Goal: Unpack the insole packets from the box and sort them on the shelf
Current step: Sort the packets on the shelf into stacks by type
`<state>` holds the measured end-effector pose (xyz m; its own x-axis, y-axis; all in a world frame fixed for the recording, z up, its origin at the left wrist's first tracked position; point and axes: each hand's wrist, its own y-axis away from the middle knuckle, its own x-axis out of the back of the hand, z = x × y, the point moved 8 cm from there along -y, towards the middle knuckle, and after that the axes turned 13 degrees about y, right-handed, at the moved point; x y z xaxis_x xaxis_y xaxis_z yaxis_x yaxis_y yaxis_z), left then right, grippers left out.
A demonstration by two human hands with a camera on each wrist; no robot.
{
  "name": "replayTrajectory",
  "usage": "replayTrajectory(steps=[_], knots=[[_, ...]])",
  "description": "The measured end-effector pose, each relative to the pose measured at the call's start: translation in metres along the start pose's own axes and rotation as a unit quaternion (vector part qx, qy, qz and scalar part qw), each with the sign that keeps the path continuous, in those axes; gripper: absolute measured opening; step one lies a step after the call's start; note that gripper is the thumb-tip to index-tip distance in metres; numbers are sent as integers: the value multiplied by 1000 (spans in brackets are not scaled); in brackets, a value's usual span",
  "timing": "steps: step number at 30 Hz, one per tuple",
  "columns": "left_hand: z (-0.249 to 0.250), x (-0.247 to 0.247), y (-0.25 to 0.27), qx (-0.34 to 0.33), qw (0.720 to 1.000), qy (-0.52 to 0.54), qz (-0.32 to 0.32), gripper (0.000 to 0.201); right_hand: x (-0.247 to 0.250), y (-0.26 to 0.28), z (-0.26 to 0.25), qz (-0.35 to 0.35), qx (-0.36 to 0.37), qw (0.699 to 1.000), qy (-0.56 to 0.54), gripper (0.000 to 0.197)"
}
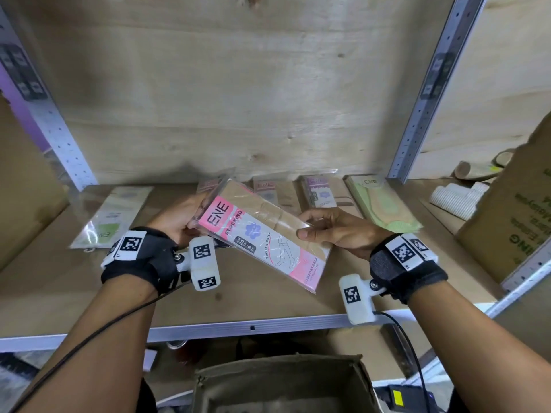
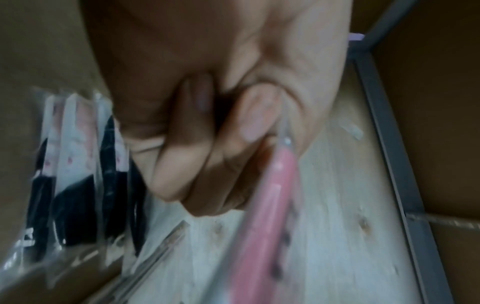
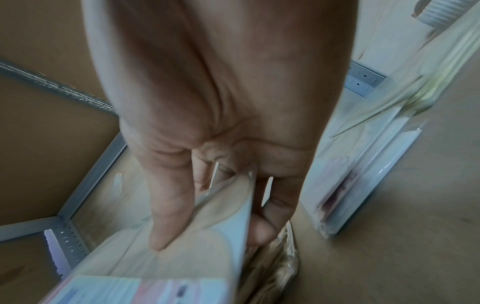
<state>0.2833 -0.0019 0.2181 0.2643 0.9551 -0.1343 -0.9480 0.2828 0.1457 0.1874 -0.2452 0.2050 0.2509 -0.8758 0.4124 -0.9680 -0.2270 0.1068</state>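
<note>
A clear packet with a pink-and-white "ENE" card [image 1: 262,234] hangs tilted above the shelf board [image 1: 253,302], held by both hands. My left hand [image 1: 182,222] grips its upper left end; the left wrist view shows curled fingers [image 2: 197,164] beside the packet's pink edge [image 2: 275,205]. My right hand [image 1: 325,231] pinches its right side, thumb on top. In the right wrist view the thumb [image 3: 168,205] lies on the packet [image 3: 187,236] and the other fingers sit beneath it. An open cardboard box [image 1: 283,383] stands below the shelf.
Several packets lie in a row at the back of the shelf: a green one [image 1: 110,216] at the left, purple ones [image 1: 319,192] in the middle, a green one [image 1: 384,204] at the right. A large cardboard box [image 1: 512,222] and white rolls [image 1: 456,198] crowd the right side. Metal uprights [image 1: 429,93] frame the bay.
</note>
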Motion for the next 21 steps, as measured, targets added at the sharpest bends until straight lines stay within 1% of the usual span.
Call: replayTrajectory(steps=[1, 2, 3, 4, 5, 7, 8, 9, 11, 13, 14, 16, 18, 19, 20, 21], knots=[[-3, 0, -1, 9, 1000, 5, -7, 31, -2, 0, 0, 2, -2, 1000, 3, 14], [-6, 3, -2, 19, 1000, 15, 4, 26, -2, 0, -1, 4, -4, 1000, 6, 15], [-8, 10, -2, 27, 999, 27, 25, 25, -3, 0, -1, 5, -5, 1000, 10, 16], [-9, 13, -2, 29, 998, 37, 33, 25, -4, 0, -1, 4, -7, 1000, 13, 17], [-8, 12, -4, 28, 999, 37, 13, 27, -5, 0, -2, 4, -8, 1000, 15, 17], [-6, 2, -4, 18, 998, 40, -50, 39, -6, 0, -2, 6, -11, 1000, 13, 19], [-8, 0, -3, 28, 995, 67, -65, 44, -7, 0, -1, 5, -13, 1000, 7, 22], [-13, 2, -4, 48, 992, 105, -53, 48, -8, 0, 0, 2, -16, 1000, 1, 27], [-24, 13, -10, 81, 987, 138, 13, 51, -8, 0, 1, -2, -25, 1000, -9, 31], [-25, 25, -13, 73, 981, 164, 74, 48, -7, 0, 1, 0, -25, 999, -21, 28], [-24, 28, -14, 72, 976, 184, 88, 47, -6, -1, 0, 6, -22, 999, -37, 25], [-20, 28, -13, 73, 971, 209, 91, 53, -1, -3, 0, 29, -23, 995, -95, 17], [-16, 23, -14, 67, 974, 203, 79, 66, 3, -4, 0, 59, -33, 985, -157, 19], [-15, 17, -13, 65, 979, 184, 67, 69, 5, -6, -1, 75, -35, 980, -183, 22], [-14, 10, -12, 64, 984, 155, 52, 67, 7, -7, -2, 92, -34, 974, -202, 24], [-15, 2, -11, 62, 990, 120, 37, 62, 8, -9, -3, 107, -30, 970, -217, 25]])
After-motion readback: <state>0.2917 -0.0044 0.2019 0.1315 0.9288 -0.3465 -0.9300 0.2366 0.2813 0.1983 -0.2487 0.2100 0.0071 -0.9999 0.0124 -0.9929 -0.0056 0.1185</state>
